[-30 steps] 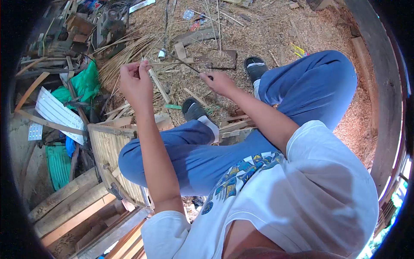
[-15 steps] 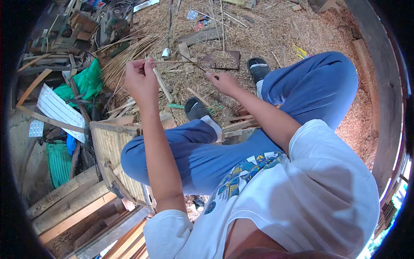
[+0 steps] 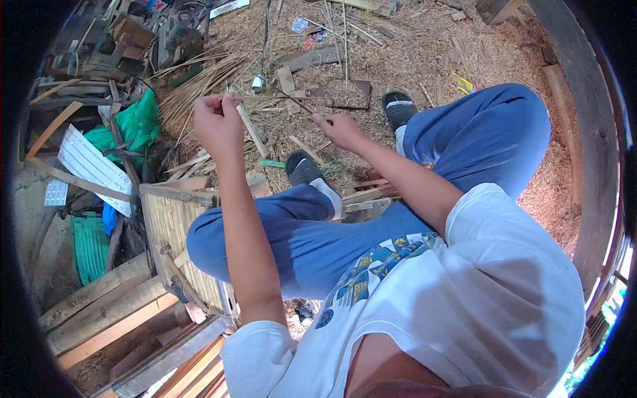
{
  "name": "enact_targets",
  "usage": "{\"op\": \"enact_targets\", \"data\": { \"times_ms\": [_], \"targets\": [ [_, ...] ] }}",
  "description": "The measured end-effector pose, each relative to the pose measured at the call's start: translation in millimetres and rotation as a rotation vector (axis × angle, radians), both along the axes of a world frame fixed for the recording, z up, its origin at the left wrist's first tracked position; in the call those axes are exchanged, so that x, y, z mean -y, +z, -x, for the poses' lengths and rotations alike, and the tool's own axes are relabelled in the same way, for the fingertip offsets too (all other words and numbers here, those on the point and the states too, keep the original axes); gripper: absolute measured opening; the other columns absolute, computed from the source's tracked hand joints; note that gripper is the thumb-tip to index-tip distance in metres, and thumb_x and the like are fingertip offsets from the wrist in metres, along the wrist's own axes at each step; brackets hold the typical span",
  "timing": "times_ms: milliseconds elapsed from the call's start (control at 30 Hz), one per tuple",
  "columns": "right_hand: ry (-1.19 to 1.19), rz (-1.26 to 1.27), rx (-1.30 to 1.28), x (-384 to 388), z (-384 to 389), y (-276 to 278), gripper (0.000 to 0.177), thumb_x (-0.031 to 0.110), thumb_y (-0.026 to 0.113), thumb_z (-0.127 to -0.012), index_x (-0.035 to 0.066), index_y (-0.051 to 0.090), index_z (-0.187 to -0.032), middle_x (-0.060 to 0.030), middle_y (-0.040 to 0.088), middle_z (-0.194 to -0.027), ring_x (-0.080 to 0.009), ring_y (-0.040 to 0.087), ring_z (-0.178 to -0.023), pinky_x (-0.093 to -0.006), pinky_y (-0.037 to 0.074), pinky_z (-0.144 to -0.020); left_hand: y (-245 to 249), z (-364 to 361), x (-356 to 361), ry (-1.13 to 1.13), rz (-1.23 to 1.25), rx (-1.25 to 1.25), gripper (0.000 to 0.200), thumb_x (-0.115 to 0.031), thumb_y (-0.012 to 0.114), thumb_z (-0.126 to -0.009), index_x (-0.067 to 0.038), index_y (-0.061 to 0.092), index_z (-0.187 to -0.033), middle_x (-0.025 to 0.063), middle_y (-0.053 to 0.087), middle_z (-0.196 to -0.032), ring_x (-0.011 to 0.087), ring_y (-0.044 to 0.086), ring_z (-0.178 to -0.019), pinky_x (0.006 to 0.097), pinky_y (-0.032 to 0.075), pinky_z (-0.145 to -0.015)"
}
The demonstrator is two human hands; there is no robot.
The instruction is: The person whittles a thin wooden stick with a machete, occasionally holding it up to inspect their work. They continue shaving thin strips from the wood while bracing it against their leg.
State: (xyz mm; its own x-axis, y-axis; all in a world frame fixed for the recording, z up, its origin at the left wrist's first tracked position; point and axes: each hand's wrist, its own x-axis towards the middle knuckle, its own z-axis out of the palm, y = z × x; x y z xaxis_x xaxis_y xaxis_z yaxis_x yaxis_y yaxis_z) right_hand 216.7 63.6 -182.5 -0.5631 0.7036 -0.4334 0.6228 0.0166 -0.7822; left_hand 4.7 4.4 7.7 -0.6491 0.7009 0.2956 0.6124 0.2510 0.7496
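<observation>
My left hand (image 3: pixel 220 125) is raised, with thumb and fingers pinched on one end of a thin wooden strip (image 3: pixel 265 99). The strip reaches out to the right, faint against the littered ground. In my right hand (image 3: pixel 342 130) is a thin dark stick-like tool (image 3: pixel 292 99), slanting up and left from the fingers and crossing the strip's line. Whether the two touch, and what kind of tool it is, I cannot make out. A bundle of long thin strips (image 3: pixel 202 86) lies on the ground beyond my left hand.
Wood shavings (image 3: pixel 438 53) and offcuts cover the ground around my shoes. To the left are a green plastic sheet (image 3: pixel 136 126), a white slotted panel (image 3: pixel 93 166) and scrap wood. A slatted wooden piece (image 3: pixel 172 222) stands by my left knee. A thick beam (image 3: pixel 600 166) runs along the right.
My right hand has shifted slightly left, and the dark tool's far end now reaches farther up and left. My left hand stays nearly in place.
</observation>
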Motion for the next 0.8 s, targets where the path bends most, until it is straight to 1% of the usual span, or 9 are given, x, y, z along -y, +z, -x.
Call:
{"op": "enact_targets", "data": {
  "times_ms": [100, 200, 300, 400, 500, 600, 700, 767, 800],
  "targets": [
    [-0.088, 0.017, -0.04, 10, -17, -15, 0.081, 0.072, 0.038, -0.098, 0.001, 0.077, -0.096, -0.0286, 0.072, -0.089, -0.0438, 0.071, -0.092, -0.0493, 0.054, -0.087, -10, 7, 1, 0.004, -0.051, 0.041, 0.014, -0.004, 0.068, -0.095, 0.003, 0.056, -0.098, 0.0125, 0.071, -0.083, 0.0189, 0.076, -0.079, 0.0299, 0.056, -0.066],
    [-0.258, 0.105, 0.238, 5, -52, -110, 0.08, 0.072, 0.039, -0.098, 0.001, 0.077, -0.1, -0.0289, 0.072, -0.091, -0.042, 0.072, -0.095, -0.0485, 0.053, -0.089, -18, 15, 1, 0.008, -0.09, 0.093, 0.013, -0.003, 0.067, -0.095, 0.003, 0.056, -0.098, 0.0135, 0.072, -0.085, 0.0194, 0.076, -0.08, 0.0296, 0.057, -0.067],
    [-0.228, 0.051, 0.369, 1, -65, -108, 0.079, 0.071, 0.04, -0.098, 0.001, 0.077, -0.103, -0.0298, 0.072, -0.096, -0.0415, 0.071, -0.1, -0.0483, 0.053, -0.092, -14, 12, 0, 0.029, -0.062, 0.091, 0.013, -0.002, 0.067, -0.095, 0.003, 0.056, -0.098, 0.0143, 0.072, -0.086, 0.0195, 0.076, -0.08, 0.0291, 0.058, -0.067],
    [-0.222, 0.09, 0.141, 4, -33, -80, 0.085, 0.072, 0.041, -0.096, -0.006, 0.075, -0.104, -0.0306, 0.072, -0.107, -0.0465, 0.068, -0.107, -0.0508, 0.051, -0.095, -6, 4, -1, 0.033, -0.029, 0.046, 0.013, -0.002, 0.067, -0.095, 0.004, 0.055, -0.098, 0.0146, 0.072, -0.087, 0.0193, 0.076, -0.08, 0.029, 0.058, -0.067],
    [-0.077, -0.001, 0.018, 3, -9, -20, 0.08, 0.071, 0.044, -0.095, -0.002, 0.077, -0.1, -0.0295, 0.072, -0.107, -0.0462, 0.068, -0.107, -0.05, 0.052, -0.095, -5, 4, -1, 0.04, -0.019, 0.033, 0.013, -0.003, 0.067, -0.095, 0.003, 0.055, -0.097, 0.0147, 0.072, -0.087, 0.019, 0.076, -0.079, 0.029, 0.057, -0.067],
    [-0.073, -0.019, -0.013, 6, -15, -31, 0.076, 0.071, 0.046, -0.095, 0.001, 0.078, -0.097, -0.0279, 0.073, -0.105, -0.0454, 0.069, -0.104, -0.0494, 0.052, -0.094, -8, 6, 0, 0.04, -0.034, 0.038, 0.014, -0.003, 0.067, -0.095, 0.003, 0.055, -0.097, 0.0143, 0.072, -0.087, 0.0187, 0.076, -0.078, 0.0287, 0.057, -0.066],
    [-0.239, 0.118, 0.137, 10, -52, -106, 0.073, 0.07, 0.045, -0.097, 0.005, 0.078, -0.101, -0.0267, 0.073, -0.091, -0.0401, 0.072, -0.083, -0.0475, 0.055, -0.08, -16, 13, 0, 0.015, -0.075, 0.058, 0.015, -0.003, 0.068, -0.095, 0.004, 0.055, -0.097, 0.0132, 0.071, -0.086, 0.0183, 0.075, -0.078, 0.0282, 0.056, -0.066],
    [-0.301, 0.096, 0.26, 3, -70, -137, 0.067, 0.068, 0.05, -0.097, 0.006, 0.075, -0.096, -0.0189, 0.07, -0.079, -0.0353, 0.068, -0.067, -0.0479, 0.053, -0.069, -18, 16, -1, 0.004, -0.093, 0.082, 0.016, -0.003, 0.069, -0.095, 0.004, 0.055, -0.097, 0.0126, 0.07, -0.085, 0.0182, 0.075, -0.078, 0.0279, 0.056, -0.066],
    [-0.334, 0.085, 0.321, 1, -70, -130, 0.064, 0.067, 0.052, -0.097, 0.007, 0.074, -0.093, -0.015, 0.068, -0.073, -0.0328, 0.065, -0.06, -0.048, 0.052, -0.063, -18, 14, -2, 0.004, -0.096, 0.097, 0.016, -0.003, 0.069, -0.095, 0.004, 0.055, -0.097, 0.0124, 0.07, -0.085, 0.0183, 0.075, -0.078, 0.0277, 0.056, -0.067]
  ]
}}
